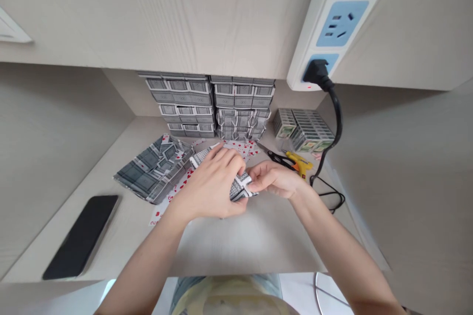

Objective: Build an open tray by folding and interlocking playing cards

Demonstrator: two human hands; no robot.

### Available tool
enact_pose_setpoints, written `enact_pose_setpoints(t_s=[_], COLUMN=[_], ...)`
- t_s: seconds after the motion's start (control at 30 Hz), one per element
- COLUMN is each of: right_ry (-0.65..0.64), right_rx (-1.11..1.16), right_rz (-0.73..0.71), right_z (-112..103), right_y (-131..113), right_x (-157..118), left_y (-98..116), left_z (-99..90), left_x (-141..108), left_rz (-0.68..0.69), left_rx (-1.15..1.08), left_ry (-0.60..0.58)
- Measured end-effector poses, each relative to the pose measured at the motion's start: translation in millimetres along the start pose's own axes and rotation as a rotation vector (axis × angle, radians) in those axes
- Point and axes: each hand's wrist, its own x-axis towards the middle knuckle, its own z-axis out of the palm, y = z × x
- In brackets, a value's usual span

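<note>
My left hand [218,182] is wrapped over a block built of playing cards [238,188], patterned grey and white, a little above the desk. Most of the block is hidden under that hand. At its right end, the bent fingers of my right hand [271,178] pinch at a card edge or flap. Loose playing cards [181,184] with red pips lie face up beneath and behind my hands. Left of them sits an open tray made of cards [148,172], with small folded card pieces in it.
Tall stacks of card-built blocks [185,98] stand against the back wall. Boxed card decks [310,130], black scissors [283,159] and a yellow glue gun [301,162] are at the right. A power strip [332,29] with a black cord hangs above; a phone [81,236] lies front left.
</note>
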Motion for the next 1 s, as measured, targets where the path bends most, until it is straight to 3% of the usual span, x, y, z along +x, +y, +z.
enact_pose_setpoints(t_s=[0.4,0.6,1.0], right_ry=[-0.001,0.085,0.171], right_rx=[-0.059,0.061,-0.011], right_rz=[0.062,-0.026,0.018], right_z=[1,3,6], right_y=[-12,2,-1], right_x=[-1,-9,-6], left_y=[-2,-2,-4], left_z=[-0.2,1.4,2.1], left_x=[0,0,1], left_rz=[0.013,0.002,0.014], left_rx=[0.029,0.021,0.026], left_ry=[-0.008,0.009,0.003])
